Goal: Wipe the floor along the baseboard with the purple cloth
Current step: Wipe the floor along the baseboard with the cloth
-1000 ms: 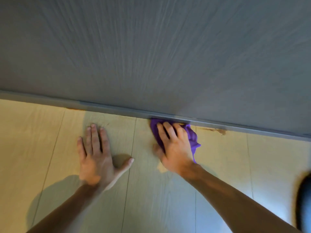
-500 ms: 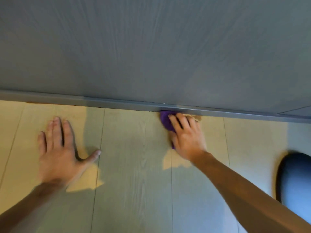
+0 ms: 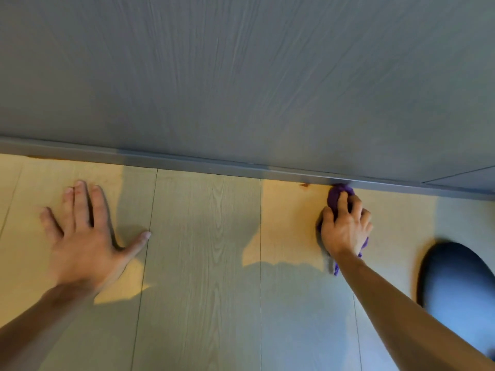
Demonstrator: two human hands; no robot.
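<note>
My right hand (image 3: pixel 345 226) grips the bunched purple cloth (image 3: pixel 335 197) and presses it on the pale wood-plank floor (image 3: pixel 206 236), its tip touching the grey baseboard (image 3: pixel 187 163). Most of the cloth is hidden under my fingers; a strip of it trails by my wrist. A small brown stain (image 3: pixel 304 185) sits on the floor at the baseboard, just left of the cloth. My left hand (image 3: pixel 83 234) lies flat on the floor far to the left, fingers spread, holding nothing.
A grey wood-grain wall (image 3: pixel 241 76) rises above the baseboard. A dark rounded object (image 3: pixel 455 285) lies on the floor at the lower right, close to my right forearm. Another brownish streak (image 3: pixel 45 157) marks the floor edge at far left.
My right hand slid the cloth to the right along the baseboard, past the brown stain, and bunched it up. The view shifted, so my left hand now appears farther left.
</note>
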